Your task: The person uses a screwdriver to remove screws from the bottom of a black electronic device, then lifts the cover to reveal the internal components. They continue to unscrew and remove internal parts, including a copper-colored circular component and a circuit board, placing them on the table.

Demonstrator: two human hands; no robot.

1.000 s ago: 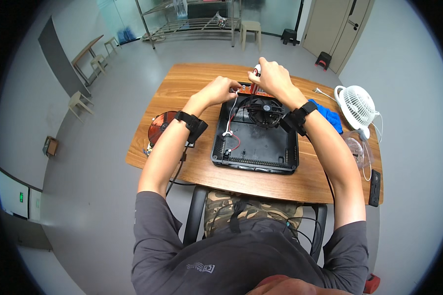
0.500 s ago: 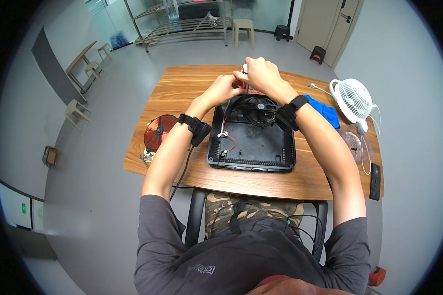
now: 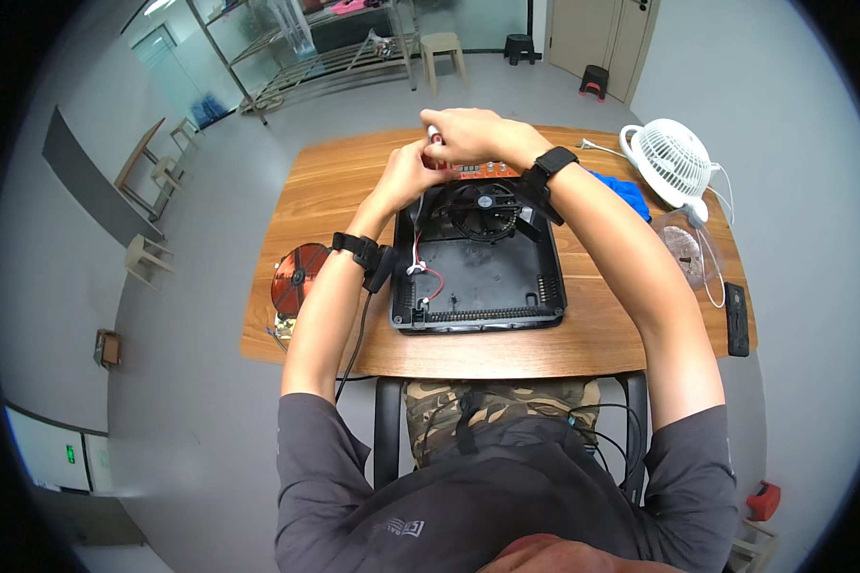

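My right hand (image 3: 470,137) is closed around a slim upright tool with a white and red handle (image 3: 435,137), which looks like a screwdriver; its lower end is hidden. Just below and to the left, my left hand (image 3: 418,175) has its fingers pinched together beside an orange-red circuit board (image 3: 492,170). What those fingertips grip cannot be seen. The board lies at the far edge of an open black plastic housing (image 3: 487,277). Inside the housing sits a black cooling fan (image 3: 484,212). Red and white wires (image 3: 417,268) run along its left side.
Left of the housing lies a copper coil disc (image 3: 298,277) above a small board. To the right are a blue cloth (image 3: 623,194), a white fan (image 3: 674,162), a clear dish (image 3: 683,253) and a black strip-shaped object (image 3: 737,320). A cable hangs from my left wrist strap.
Both hands have shifted slightly left relative to the housing, and more of the circuit board now shows. The whole view has also moved a little. My right hand still grips the tool.
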